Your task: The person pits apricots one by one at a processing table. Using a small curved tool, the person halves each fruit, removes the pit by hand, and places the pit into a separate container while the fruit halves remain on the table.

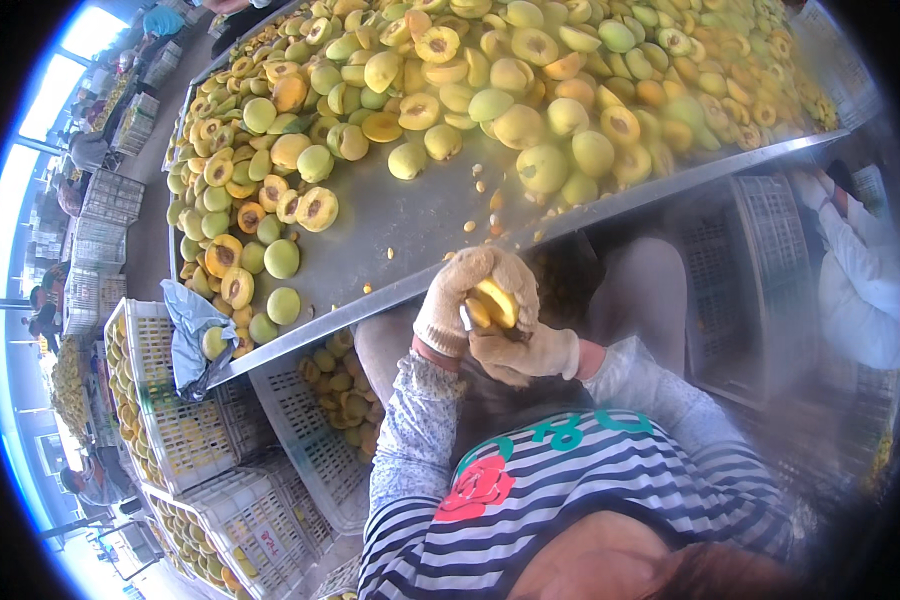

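My left hand [480, 289], in a knitted work glove, curls around a cut yellow stone fruit [501, 303], probably a peach. Just below it, my right hand [529, 354], also gloved, presses close with its fingers bent. A short piece of a metal tool [465, 317] shows at the right fingertips, beside the fruit; its handle and the rest of it are hidden. Both hands are above my lap, at the near edge of a metal worktable [397, 206]. Whole and halved fruit [420, 111] lie heaped on that table.
A raised metal rim [645, 196] runs along the table's near side. A plastic crate [322, 442] of fruit stands at left below it, near stacked fruit crates [184, 405]. Grey plastic sheeting [195, 330] hangs at the table corner. Another person's sleeve [847, 240] shows at right.
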Motion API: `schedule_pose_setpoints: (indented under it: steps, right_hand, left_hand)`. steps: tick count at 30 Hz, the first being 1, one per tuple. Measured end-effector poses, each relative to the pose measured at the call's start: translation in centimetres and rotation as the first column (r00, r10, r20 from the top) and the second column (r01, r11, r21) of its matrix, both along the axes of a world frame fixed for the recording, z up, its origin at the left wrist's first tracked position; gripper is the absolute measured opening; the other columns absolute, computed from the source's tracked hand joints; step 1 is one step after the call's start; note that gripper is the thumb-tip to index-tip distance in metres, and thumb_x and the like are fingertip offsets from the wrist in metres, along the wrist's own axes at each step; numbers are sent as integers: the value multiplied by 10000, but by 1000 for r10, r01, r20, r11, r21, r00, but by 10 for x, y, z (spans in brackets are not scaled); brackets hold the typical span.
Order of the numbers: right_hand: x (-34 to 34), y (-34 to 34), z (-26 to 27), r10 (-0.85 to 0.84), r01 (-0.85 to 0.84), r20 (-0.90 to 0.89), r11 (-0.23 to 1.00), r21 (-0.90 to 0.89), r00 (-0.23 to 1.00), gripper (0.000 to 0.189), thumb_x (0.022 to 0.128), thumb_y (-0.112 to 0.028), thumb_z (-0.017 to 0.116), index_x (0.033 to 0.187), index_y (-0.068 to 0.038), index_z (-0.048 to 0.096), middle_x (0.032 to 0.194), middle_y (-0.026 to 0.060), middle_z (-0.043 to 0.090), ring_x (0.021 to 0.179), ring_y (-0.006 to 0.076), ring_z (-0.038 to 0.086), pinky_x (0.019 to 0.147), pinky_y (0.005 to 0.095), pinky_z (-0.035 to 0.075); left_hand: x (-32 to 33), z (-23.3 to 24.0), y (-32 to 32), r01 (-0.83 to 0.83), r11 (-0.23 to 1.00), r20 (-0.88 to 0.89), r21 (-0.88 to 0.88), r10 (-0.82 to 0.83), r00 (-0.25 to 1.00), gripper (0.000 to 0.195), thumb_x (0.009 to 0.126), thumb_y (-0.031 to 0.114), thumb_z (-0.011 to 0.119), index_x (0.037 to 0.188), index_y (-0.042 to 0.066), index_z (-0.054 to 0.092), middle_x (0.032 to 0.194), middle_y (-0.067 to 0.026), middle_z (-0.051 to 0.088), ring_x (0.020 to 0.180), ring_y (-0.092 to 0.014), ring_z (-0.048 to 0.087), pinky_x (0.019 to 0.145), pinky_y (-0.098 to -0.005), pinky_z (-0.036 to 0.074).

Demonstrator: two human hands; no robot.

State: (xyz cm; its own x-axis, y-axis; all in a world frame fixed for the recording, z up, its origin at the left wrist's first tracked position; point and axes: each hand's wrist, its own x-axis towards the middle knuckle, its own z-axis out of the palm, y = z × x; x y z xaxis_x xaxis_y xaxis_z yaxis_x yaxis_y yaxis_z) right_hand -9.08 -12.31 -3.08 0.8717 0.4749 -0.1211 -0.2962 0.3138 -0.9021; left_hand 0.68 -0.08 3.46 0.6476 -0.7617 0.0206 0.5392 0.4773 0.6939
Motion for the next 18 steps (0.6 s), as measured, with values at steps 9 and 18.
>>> schedule_pose_setpoints:
  steps: [9, 18]
  right_hand:
    - [-23, -5, 14, -76, 202, -695, 974, 101, 715, 485, 1042, -490, 497, 741, -115, 556, 598, 44, 557, 448, 137, 496, 416, 316, 352]
    - [-21, -7, 14, -114, 188, -473, 976, 112, 873, 459, 1049, -484, 481, 774, -119, 521, 560, 13, 473, 409, 144, 438, 393, 299, 351]
  left_hand:
    - [-49, 39, 97, -655, 522, 450, 546, 476, 755, 222, 942, 166, 605, 945, -37, 695, 913, -159, 722, 798, -219, 673, 715, -324, 528]
    - [52, 55, 70, -984, 104, 966, 143, -233, 116, 263, 886, 26, 643, 1138, 5, 713, 1225, -180, 687, 1177, -322, 637, 1038, -380, 484]
